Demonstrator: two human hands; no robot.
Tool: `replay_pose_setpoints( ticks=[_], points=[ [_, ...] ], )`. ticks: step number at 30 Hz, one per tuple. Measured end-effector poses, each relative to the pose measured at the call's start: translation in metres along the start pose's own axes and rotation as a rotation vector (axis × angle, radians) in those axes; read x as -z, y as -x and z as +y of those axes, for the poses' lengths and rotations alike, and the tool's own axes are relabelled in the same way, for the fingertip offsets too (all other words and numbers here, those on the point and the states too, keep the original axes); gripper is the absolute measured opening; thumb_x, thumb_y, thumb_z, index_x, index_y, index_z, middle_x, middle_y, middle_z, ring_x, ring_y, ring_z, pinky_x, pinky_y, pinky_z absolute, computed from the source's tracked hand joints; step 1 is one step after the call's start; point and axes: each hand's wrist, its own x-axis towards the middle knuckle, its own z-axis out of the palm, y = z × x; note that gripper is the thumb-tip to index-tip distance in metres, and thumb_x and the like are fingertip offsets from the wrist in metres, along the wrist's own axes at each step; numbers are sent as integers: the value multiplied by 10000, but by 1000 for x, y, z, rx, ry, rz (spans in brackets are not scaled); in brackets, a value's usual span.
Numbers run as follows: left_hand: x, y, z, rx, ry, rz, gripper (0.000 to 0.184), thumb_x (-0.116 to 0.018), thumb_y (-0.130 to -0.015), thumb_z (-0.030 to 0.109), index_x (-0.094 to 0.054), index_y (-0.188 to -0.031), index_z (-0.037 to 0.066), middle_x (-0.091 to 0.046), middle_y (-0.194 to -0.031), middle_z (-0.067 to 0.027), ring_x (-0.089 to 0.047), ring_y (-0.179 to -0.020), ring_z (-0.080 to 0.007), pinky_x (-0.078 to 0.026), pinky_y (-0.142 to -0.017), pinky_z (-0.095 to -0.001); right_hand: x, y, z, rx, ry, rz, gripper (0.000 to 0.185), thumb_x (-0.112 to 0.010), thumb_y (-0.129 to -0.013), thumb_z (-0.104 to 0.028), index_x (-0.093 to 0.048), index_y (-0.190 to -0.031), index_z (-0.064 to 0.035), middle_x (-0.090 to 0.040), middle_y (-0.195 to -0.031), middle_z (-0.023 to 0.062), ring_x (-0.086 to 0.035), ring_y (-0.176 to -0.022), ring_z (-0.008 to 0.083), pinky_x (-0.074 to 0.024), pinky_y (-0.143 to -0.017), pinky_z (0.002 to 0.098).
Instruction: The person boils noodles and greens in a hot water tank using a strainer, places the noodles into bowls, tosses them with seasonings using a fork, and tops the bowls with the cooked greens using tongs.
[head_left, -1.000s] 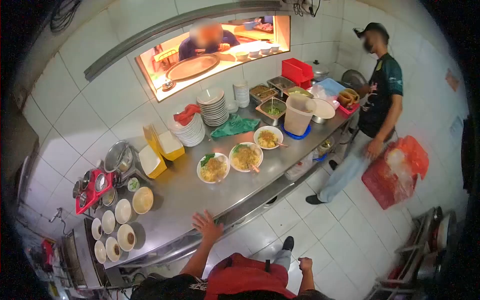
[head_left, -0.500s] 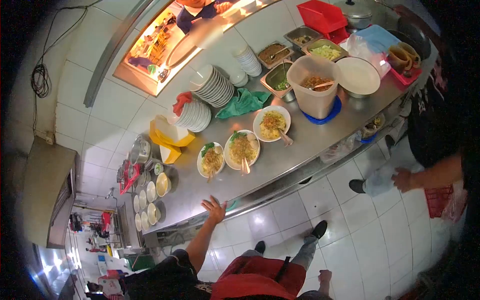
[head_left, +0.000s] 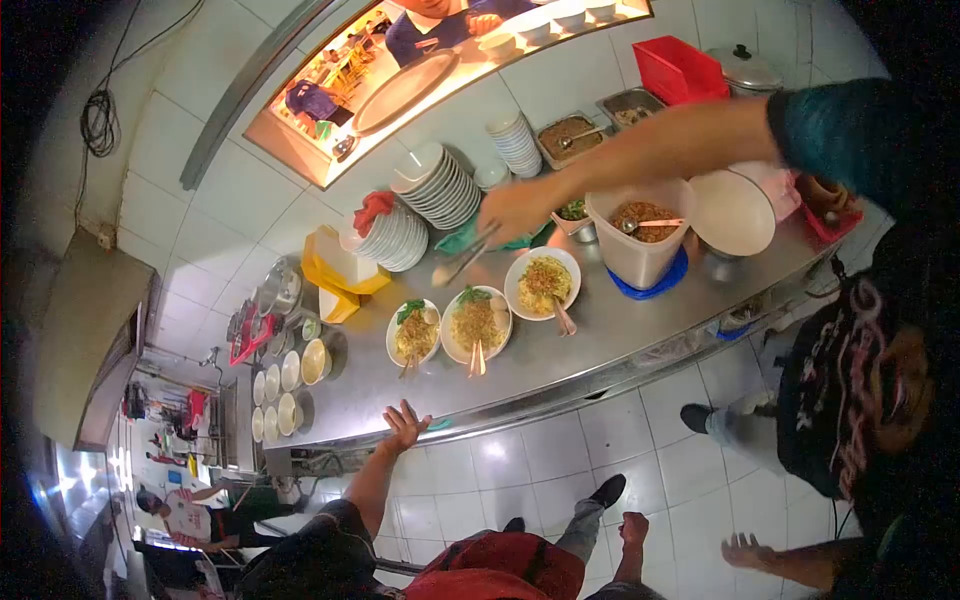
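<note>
White bowl (head_left: 513, 284) looked stiff, fairly heavy, breakable; opposite sides suited gripping. Left hand (head_left: 404, 428) open, fingers spread; right hand (head_left: 633, 529) curled closed, apparently empty.

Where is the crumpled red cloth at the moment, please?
In the head view, left of centre, the crumpled red cloth lies atop a stack of white dishes, with a yellow container to its left.

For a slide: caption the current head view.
Three round white bowls of yellow noodles on a steel counter, co-worker's bare forearm reaching across.
</note>
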Motion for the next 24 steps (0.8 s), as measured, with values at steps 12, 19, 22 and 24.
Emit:
replay_pose_setpoints(
  ticks=[12,19,22,24],
  points=[
    [7,1,4,168,482,-276,1042,-332,-898,675,62,-1403,-148,39,-1477,-368,96,-1273,-664,-52,-1068,-678,13,83,62,342,510,-156,207,-706,-747,-263,-700,-876,-101,-686,-709,59,-648,-600,223,-531,-606,382],
    [-20,-4,-4,99,466,-253,880,-194,-943,614,95,-1453,-43,164,-1510,-276,274,-1308,-536,152,-1066,-610,-11,113,124,-189,-429,-176,266,-689,-680,-141,-697,-941,-90,-671,-804,85,-628,-714,229,-502,-655,357],
    [13,8,8,90,509,-247,837,-178,-964,568,85,-1448,-62,142,-1525,-251,259,-1304,-555,176,-1048,-619,0,106,89,20,-176,-321,332,-693,-662,-158,-678,-991,-119,-670,-922,74,-615,-872,241,-478,-797,381],
    [9,6,9,66,481,-252,833,-178,-966,564,77,-1449,-64,119,-1530,-250,248,-1305,-561,178,-1041,-628,42,85,16,593,614,-238,118,-678,-690,-114,-674,-787,-48,-649,-645,82,-639,-548,206,-525,-508,348]
  ],
)
